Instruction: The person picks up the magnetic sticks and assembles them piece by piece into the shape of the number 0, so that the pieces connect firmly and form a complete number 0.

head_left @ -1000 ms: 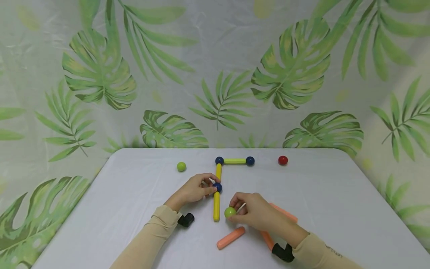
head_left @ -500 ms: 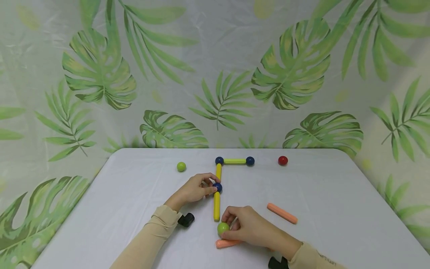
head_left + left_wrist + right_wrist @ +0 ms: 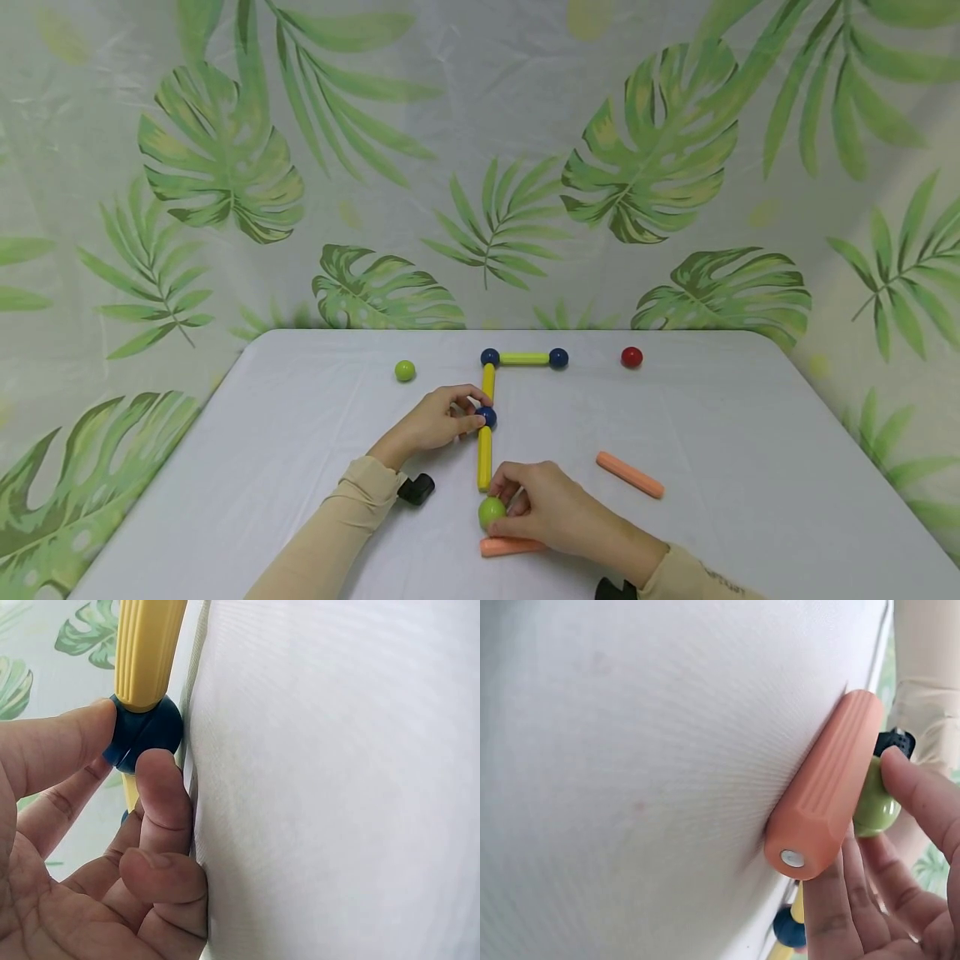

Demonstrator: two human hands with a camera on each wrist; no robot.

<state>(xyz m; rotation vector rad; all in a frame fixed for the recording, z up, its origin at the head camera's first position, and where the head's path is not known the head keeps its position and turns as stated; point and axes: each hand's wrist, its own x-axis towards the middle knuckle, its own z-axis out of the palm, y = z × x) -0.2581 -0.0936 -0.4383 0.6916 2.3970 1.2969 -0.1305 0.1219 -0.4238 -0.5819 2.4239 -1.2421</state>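
Note:
My left hand [image 3: 438, 421] pinches a dark blue ball [image 3: 487, 417] between thumb and fingertips. In the left wrist view, a ridged yellow rod [image 3: 150, 652] meets this blue ball [image 3: 150, 735]. Another yellow rod [image 3: 489, 383] runs from it to a far blue ball [image 3: 490, 357], where a lime rod [image 3: 524, 359] branches right to a further blue ball [image 3: 558, 358]. My right hand [image 3: 551, 508] pinches a green ball [image 3: 491, 513] right at the free end of the near yellow rod [image 3: 484, 460]. Just nearer lies an orange rod [image 3: 510, 547], its silvery end disc showing in the right wrist view.
A second orange rod [image 3: 630, 475] lies to the right on the white table [image 3: 720, 417]. Another green ball [image 3: 405, 371] sits at the back left, a red ball [image 3: 632, 357] at the back right. Leaf-printed cloth [image 3: 525, 308] hangs behind the table.
My right hand has moved left and nearer with the green ball, to the yellow rod's end. The near orange rod has turned more level. My left hand stays in place.

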